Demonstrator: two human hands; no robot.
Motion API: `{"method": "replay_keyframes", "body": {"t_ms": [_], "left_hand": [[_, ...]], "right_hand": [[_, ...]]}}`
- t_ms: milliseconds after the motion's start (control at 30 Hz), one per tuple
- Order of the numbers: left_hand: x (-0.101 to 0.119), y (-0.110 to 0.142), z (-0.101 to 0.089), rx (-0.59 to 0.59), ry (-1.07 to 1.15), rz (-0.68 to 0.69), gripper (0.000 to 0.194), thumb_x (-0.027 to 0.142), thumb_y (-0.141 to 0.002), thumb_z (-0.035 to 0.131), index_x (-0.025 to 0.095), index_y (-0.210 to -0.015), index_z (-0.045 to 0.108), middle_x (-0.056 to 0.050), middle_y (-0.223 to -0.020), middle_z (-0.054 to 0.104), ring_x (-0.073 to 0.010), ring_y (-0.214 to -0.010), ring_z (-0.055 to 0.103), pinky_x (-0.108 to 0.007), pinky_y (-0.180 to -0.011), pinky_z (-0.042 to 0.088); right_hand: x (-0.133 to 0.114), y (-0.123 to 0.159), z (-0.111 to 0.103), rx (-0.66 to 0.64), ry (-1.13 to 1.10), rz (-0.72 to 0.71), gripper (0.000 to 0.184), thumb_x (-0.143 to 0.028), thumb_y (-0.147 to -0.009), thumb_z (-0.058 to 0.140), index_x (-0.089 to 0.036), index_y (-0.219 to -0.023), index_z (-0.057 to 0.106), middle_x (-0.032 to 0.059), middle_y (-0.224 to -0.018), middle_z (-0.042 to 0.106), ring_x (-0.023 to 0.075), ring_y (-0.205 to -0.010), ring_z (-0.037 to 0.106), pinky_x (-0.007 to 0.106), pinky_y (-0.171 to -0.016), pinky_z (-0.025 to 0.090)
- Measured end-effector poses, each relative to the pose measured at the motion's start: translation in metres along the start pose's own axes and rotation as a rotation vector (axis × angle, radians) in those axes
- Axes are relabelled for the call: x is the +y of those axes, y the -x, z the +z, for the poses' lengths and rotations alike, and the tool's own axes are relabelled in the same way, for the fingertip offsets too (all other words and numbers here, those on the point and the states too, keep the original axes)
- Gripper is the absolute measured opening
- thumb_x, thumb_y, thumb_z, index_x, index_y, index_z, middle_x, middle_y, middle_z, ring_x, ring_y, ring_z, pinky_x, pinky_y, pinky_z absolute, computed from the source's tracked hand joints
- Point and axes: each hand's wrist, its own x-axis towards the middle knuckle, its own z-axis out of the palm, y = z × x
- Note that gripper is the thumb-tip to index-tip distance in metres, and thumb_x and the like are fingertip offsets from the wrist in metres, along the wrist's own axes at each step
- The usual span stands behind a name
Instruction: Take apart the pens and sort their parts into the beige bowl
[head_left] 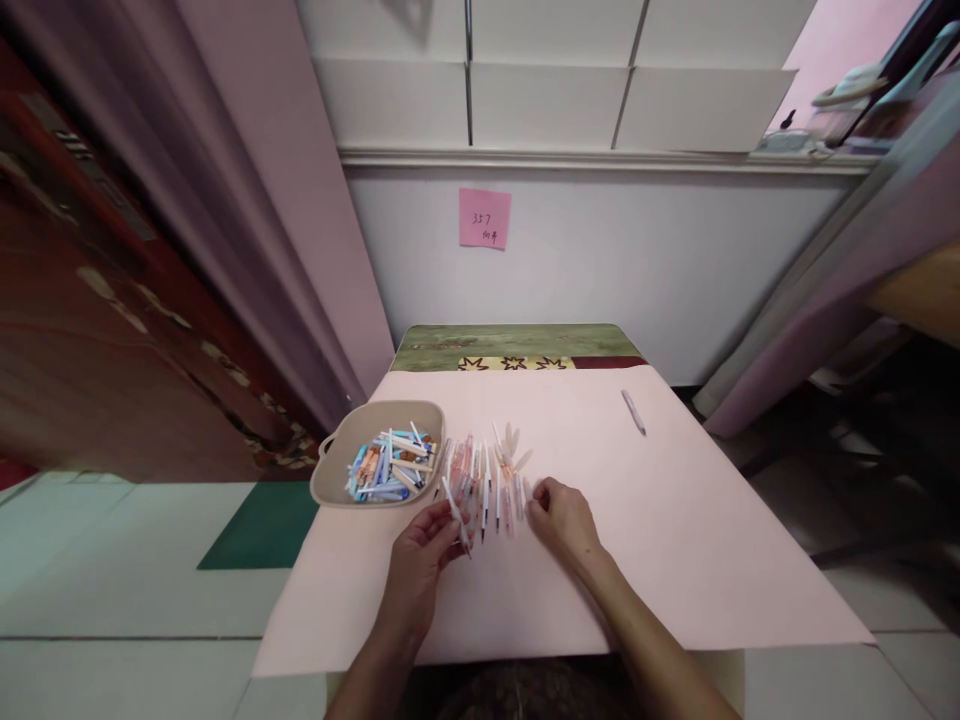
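My left hand [426,550] pinches a slim white pen [454,508] with a dark tip, held slantwise over the near left end of a spread of pens. That spread of pens [487,485], mostly white, clear and pale pink, lies side by side on the pink table cover. At its right edge rests my right hand [561,515], fingers curled in; whether it grips anything is hidden. Left of the spread stands a beige basket [324,485], holding a jumble of blue, white, orange and brown pens [391,465].
One pen [634,412] lies alone toward the far right of the pink table cover [675,540]. The table's green patterned far edge [517,340] meets the wall, where a pink note [484,218] is stuck. Curtains [247,200] hang on the left and right.
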Motion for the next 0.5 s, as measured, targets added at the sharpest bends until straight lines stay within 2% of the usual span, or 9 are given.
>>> {"method": "replay_keyframes", "body": {"t_ms": [167, 300, 400, 500], "left_hand": [[-0.002, 0.001, -0.002, -0.006, -0.008, -0.001, 0.04, 0.026, -0.063, 0.079, 0.013, -0.098, 0.065, -0.008, -0.086, 0.072, -0.0167, -0.068, 0.064, -0.03, -0.063, 0.053], [-0.001, 0.002, 0.002, -0.003, -0.011, 0.005, 0.04, 0.026, -0.06, 0.08, 0.013, -0.095, 0.066, -0.008, -0.085, 0.072, -0.0174, -0.069, 0.065, -0.03, -0.062, 0.053], [0.002, 0.003, 0.005, -0.004, -0.025, 0.007, 0.041, 0.026, -0.059, 0.081, 0.013, -0.095, 0.066, -0.008, -0.084, 0.072, -0.0182, -0.069, 0.065, -0.03, -0.062, 0.053], [0.004, 0.005, 0.008, -0.008, -0.047, 0.021, 0.041, 0.026, -0.058, 0.081, 0.014, -0.094, 0.067, -0.008, -0.083, 0.073, -0.0184, -0.069, 0.065, -0.03, -0.062, 0.053]], "right_hand": [[-0.005, -0.001, -0.005, 0.022, 0.018, 0.011, 0.011, -0.014, -0.074, 0.051, -0.02, -0.071, 0.06, 0.0014, -0.066, 0.065, 0.0136, -0.06, 0.055, 0.022, -0.057, 0.032], [-0.018, 0.008, -0.001, -0.013, 0.049, -0.052, 0.013, -0.025, -0.08, 0.053, -0.02, -0.074, 0.063, 0.0025, -0.068, 0.068, 0.0143, -0.062, 0.059, 0.022, -0.058, 0.034], [-0.032, 0.013, 0.008, -0.088, 0.179, -0.052, 0.019, -0.033, -0.078, 0.057, -0.019, -0.072, 0.067, 0.0079, -0.07, 0.07, 0.0194, -0.066, 0.063, 0.025, -0.058, 0.036], [-0.042, 0.013, 0.016, -0.135, 0.277, -0.014, 0.02, -0.031, -0.075, 0.057, -0.016, -0.073, 0.07, 0.015, -0.075, 0.071, 0.0248, -0.071, 0.065, 0.029, -0.059, 0.039]]}}
